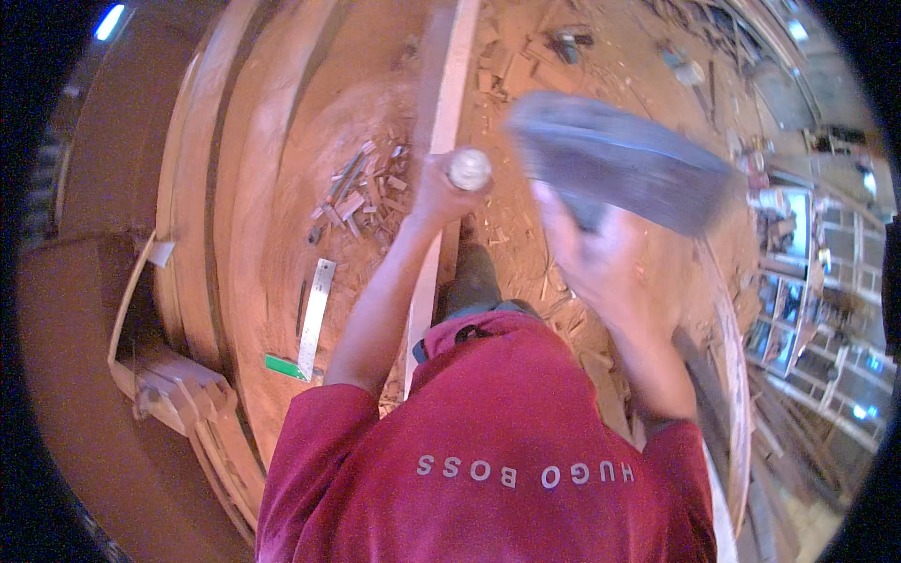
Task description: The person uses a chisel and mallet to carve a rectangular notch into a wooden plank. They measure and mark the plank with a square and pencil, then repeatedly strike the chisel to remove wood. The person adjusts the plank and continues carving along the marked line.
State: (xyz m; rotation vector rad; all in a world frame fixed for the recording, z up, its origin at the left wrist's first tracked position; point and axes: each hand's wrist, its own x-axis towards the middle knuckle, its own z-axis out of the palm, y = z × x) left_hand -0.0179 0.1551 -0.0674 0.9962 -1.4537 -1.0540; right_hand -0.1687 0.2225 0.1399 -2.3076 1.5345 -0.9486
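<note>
My left hand (pixel 434 195) is closed around the handle of a chisel (pixel 469 171), held upright so its pale, round butt end points up. The chisel's blade is hidden beneath the fist. A long, narrow wooden beam (pixel 449 103) runs directly under that hand. To the right, my right hand (pixel 601 258) grips a mallet (pixel 619 159) with a big, dark, blocky head. The mallet is raised beside the chisel, apart from it, and blurred by motion.
A try square (pixel 316 314) with a green stock lies on the wooden surface at left, below a heap of wood offcuts (pixel 361 197). Chips and scraps (pixel 521 70) litter the ground ahead. Curved boards (pixel 202 169) rise at far left; a metal frame (pixel 798 281) stands far right.
</note>
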